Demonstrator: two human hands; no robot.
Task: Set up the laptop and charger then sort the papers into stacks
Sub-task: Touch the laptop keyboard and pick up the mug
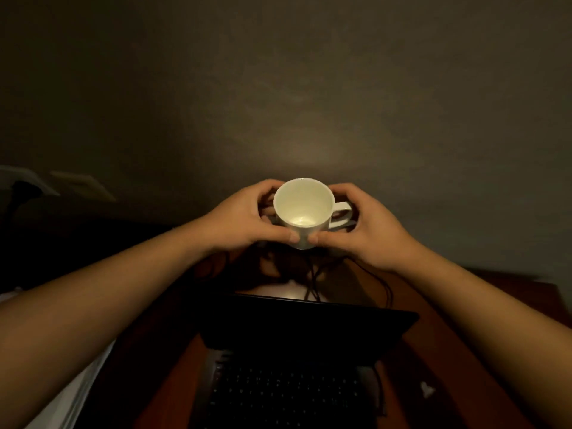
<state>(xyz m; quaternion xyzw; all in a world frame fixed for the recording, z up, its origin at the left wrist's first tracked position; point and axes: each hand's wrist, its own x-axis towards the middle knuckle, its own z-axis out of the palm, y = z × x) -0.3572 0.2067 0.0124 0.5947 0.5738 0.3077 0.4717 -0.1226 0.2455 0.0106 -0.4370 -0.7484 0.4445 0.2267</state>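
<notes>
A white mug [305, 209] with nothing inside is held above the far end of the dark wooden desk [458, 354], its handle pointing right. My left hand [244, 218] grips its left side, thumb on the near wall. My right hand [368, 227] grips the right side by the handle, thumb also on the near wall. Below them stands an open black laptop [297, 335]; its lid faces away and its keyboard [288, 394] is dim. A thin black charger cable [387, 289] trails over the desk behind the lid. No papers are visible.
A plain wall [278, 88] rises right behind the desk. At far left are a pale flat object [83, 184] and a dark shape in shadow. A small white scrap [427, 390] lies on the desk's right side. A white surface [83, 394] borders the desk's left edge.
</notes>
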